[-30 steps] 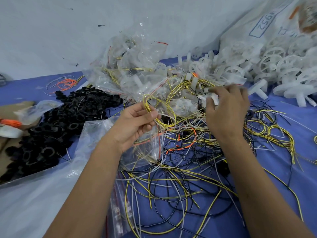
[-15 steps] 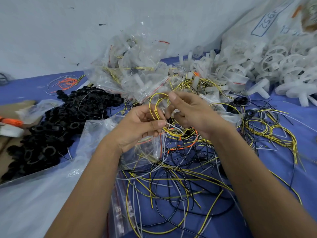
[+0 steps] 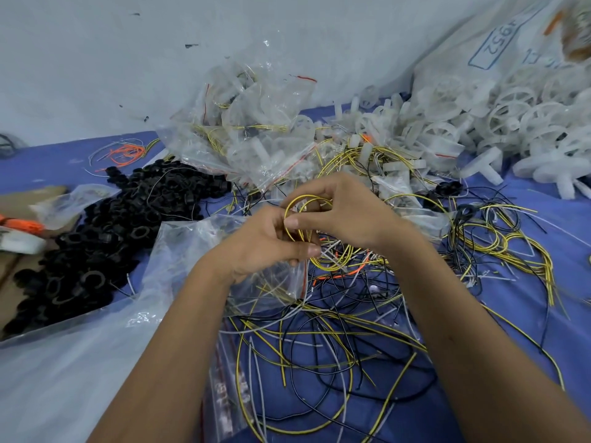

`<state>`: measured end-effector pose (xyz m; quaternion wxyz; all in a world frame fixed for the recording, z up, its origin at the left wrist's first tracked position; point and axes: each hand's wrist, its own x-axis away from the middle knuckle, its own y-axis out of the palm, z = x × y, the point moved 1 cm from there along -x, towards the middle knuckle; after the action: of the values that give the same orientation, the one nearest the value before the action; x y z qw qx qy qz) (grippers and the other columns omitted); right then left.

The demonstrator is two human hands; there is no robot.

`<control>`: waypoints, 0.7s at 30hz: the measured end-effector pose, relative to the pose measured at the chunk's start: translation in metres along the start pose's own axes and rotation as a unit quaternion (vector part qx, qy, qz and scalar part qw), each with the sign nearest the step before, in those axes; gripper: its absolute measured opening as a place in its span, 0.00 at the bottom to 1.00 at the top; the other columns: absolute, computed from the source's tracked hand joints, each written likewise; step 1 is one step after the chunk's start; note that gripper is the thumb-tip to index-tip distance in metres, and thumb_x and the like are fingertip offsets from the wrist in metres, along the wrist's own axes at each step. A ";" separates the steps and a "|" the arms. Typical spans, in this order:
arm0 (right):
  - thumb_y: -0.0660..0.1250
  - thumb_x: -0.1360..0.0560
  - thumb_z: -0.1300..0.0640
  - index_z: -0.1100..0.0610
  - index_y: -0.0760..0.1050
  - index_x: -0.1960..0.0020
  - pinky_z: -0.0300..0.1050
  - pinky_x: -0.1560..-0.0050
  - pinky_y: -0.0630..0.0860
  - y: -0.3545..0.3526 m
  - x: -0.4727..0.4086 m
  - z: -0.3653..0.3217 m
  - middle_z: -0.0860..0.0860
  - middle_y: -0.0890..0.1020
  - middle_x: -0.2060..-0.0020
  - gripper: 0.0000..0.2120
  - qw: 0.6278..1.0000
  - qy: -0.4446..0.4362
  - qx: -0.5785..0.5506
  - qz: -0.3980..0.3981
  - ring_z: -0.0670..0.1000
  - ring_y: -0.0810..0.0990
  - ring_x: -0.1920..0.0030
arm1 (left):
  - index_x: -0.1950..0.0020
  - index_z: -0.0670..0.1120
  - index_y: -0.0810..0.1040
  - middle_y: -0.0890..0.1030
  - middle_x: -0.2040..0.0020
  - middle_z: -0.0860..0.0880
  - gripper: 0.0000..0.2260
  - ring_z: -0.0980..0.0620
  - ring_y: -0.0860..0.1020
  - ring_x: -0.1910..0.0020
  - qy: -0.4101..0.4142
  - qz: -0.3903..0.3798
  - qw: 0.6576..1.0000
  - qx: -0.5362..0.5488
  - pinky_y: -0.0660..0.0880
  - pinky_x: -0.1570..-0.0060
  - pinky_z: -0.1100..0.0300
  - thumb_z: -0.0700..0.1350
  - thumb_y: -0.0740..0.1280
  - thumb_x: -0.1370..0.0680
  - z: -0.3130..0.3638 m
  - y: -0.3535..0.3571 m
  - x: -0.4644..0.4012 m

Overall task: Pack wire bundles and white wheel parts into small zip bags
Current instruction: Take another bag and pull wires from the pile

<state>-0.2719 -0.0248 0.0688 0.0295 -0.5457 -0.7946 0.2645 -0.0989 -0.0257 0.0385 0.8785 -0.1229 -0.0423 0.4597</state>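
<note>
My left hand (image 3: pixel 265 244) and my right hand (image 3: pixel 345 215) meet over the middle of the blue table, both pinching a small coil of yellow wire (image 3: pixel 303 212). A clear zip bag (image 3: pixel 271 282) hangs under my left hand, against its palm. Loose yellow, black and white wires (image 3: pixel 319 340) lie tangled below my hands. White wheel parts (image 3: pixel 518 119) are heaped at the far right. Filled zip bags (image 3: pixel 249 135) pile up behind my hands.
A heap of black ring parts (image 3: pixel 105 231) lies on clear plastic at the left. Empty zip bags with red seals (image 3: pixel 227 398) lie near the front. A large printed sack (image 3: pixel 499 43) leans on the wall at the far right. Orange wires (image 3: pixel 124 153) sit far left.
My right hand came back from the white parts at the right and joined my left hand on the yellow wire coil. The left hand stayed nearly in place.
</note>
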 end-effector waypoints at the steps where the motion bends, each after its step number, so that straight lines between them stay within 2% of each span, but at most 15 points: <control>1: 0.76 0.26 0.59 0.54 0.86 0.50 0.43 0.61 0.74 -0.002 0.001 0.001 0.60 0.84 0.63 0.05 1.000 -0.012 -0.005 0.004 0.50 0.77 0.66 | 0.59 0.45 0.83 0.82 0.65 0.47 0.08 0.54 0.77 0.70 0.001 0.005 1.000 0.005 0.74 0.68 0.65 0.32 0.75 0.26 0.000 0.000 0.000; 4: 0.74 0.24 0.61 0.60 0.85 0.52 0.40 0.62 0.75 -0.008 0.005 0.001 0.57 0.83 0.68 0.03 0.999 -0.032 -0.013 -0.031 0.49 0.78 0.67 | 0.57 0.48 0.84 0.83 0.64 0.49 0.10 0.54 0.76 0.69 0.012 0.027 0.999 0.019 0.73 0.69 0.63 0.33 0.74 0.26 -0.001 0.000 -0.001; 7: 0.75 0.25 0.62 0.62 0.85 0.49 0.45 0.59 0.77 -0.010 0.008 0.002 0.62 0.84 0.64 0.06 0.996 -0.035 -0.022 -0.084 0.53 0.81 0.64 | 0.51 0.42 0.83 0.84 0.62 0.46 0.09 0.51 0.74 0.67 0.021 0.055 0.998 0.021 0.71 0.68 0.62 0.37 0.72 0.30 -0.002 -0.002 -0.001; 11: 0.75 0.26 0.63 0.62 0.85 0.50 0.46 0.56 0.80 -0.009 0.007 0.006 0.60 0.85 0.63 0.05 0.998 -0.023 -0.028 -0.045 0.54 0.84 0.63 | 0.50 0.43 0.83 0.85 0.62 0.53 0.12 0.58 0.81 0.61 0.034 0.068 0.997 0.021 0.76 0.59 0.66 0.29 0.74 0.28 -0.003 -0.001 -0.002; 14: 0.76 0.26 0.62 0.58 0.84 0.50 0.48 0.55 0.81 -0.007 0.005 0.008 0.56 0.86 0.63 0.05 1.000 -0.022 0.003 -0.019 0.53 0.84 0.62 | 0.49 0.45 0.83 0.86 0.58 0.50 0.17 0.55 0.84 0.56 0.039 0.092 0.995 0.017 0.78 0.54 0.64 0.25 0.72 0.28 -0.003 0.001 -0.004; 17: 0.76 0.27 0.60 0.57 0.85 0.54 0.60 0.51 0.81 -0.007 0.004 0.010 0.59 0.85 0.63 0.02 0.999 -0.009 0.038 -0.010 0.60 0.85 0.59 | 0.44 0.42 0.78 0.86 0.57 0.47 0.20 0.51 0.85 0.57 0.035 0.107 0.993 0.032 0.80 0.55 0.61 0.25 0.74 0.30 -0.003 0.000 -0.005; 18: 0.77 0.27 0.59 0.57 0.85 0.56 0.61 0.52 0.81 -0.007 0.004 0.010 0.58 0.85 0.63 0.02 0.999 -0.005 0.048 -0.007 0.59 0.85 0.60 | 0.42 0.41 0.76 0.86 0.58 0.46 0.21 0.50 0.85 0.57 0.031 0.111 0.993 0.032 0.80 0.55 0.60 0.25 0.75 0.30 -0.003 0.000 -0.006; 21: 0.76 0.26 0.58 0.57 0.83 0.57 0.53 0.57 0.80 -0.007 0.005 0.010 0.54 0.85 0.64 0.03 0.999 -0.002 0.054 0.005 0.51 0.84 0.63 | 0.38 0.38 0.73 0.87 0.57 0.45 0.23 0.47 0.84 0.55 0.032 0.119 0.992 0.033 0.81 0.50 0.51 0.25 0.74 0.29 -0.003 0.000 -0.006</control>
<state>-0.2834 -0.0265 0.0623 0.0566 -0.5464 -0.7767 0.3081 -0.1019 -0.0310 0.0359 0.8218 -0.1128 0.0155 0.5583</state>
